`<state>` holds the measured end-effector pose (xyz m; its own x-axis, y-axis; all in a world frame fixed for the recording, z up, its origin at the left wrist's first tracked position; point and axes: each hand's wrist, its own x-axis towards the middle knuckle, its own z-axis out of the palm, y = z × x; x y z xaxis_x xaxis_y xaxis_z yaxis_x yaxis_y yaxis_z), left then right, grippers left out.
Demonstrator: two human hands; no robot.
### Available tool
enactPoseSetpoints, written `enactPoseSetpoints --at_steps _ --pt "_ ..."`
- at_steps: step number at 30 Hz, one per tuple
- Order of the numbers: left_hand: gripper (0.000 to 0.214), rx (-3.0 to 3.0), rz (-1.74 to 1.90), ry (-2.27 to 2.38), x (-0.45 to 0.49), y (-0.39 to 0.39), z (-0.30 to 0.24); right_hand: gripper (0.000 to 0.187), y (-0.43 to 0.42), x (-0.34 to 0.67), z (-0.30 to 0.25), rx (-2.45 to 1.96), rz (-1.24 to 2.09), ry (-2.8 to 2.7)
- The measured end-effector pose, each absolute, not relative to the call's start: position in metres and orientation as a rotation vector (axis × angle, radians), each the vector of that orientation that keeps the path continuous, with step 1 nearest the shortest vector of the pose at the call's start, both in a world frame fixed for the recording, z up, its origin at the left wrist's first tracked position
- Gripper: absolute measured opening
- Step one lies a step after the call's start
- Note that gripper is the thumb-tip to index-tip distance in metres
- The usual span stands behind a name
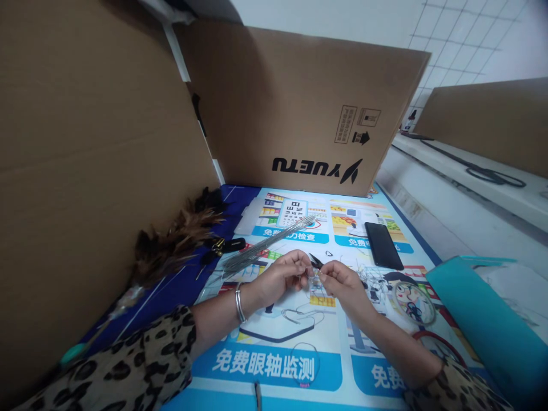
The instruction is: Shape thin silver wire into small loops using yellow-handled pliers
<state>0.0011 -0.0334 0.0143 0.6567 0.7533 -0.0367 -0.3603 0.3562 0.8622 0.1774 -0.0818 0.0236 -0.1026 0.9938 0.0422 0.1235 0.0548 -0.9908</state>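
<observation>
My left hand (287, 275), with a silver bangle (240, 303) at its wrist, is closed in a pinch on a thin wire. My right hand (342, 283) is closed too, its fingertips at the same small piece, just apart from the left fingers. Fine detail of the piece is too small to make out. Just beyond the fingertips show the dark tips of a tool (315, 261), probably pliers; the fingers partly hide it. Thin bent wires (306, 315) lie below the hands, and a round wire loop (305, 364) is nearer to me. A bundle of straight silver wires (269, 244) lies beyond my left hand.
A black phone (384, 245) and a clear round dish or roll (413, 303) lie at right, beside a teal box (483, 319). Brown feathers (171, 242) and a black key fob (234, 245) are at left. Cardboard panels (299, 108) wall the printed table.
</observation>
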Motion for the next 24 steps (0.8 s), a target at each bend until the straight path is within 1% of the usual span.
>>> enactPoseSetpoints --at_steps 8,13,18,24 --pt "0.013 0.935 0.716 0.441 0.0007 -0.0307 0.0123 0.019 -0.0814 0.1787 0.0228 -1.184 1.256 -1.36" --pt "0.017 0.971 0.726 0.462 0.0007 -0.0307 0.0126 0.019 -0.0814 0.1784 0.0232 -1.195 1.258 -1.352" --pt "0.018 1.117 0.794 0.567 -0.0001 -0.0299 0.0126 0.022 -0.0815 0.178 0.0243 -1.213 1.237 -1.365" --pt "0.019 1.32 0.858 0.693 -0.0021 -0.0282 0.0134 0.018 -0.0822 0.1786 0.0254 -1.199 1.239 -1.372"
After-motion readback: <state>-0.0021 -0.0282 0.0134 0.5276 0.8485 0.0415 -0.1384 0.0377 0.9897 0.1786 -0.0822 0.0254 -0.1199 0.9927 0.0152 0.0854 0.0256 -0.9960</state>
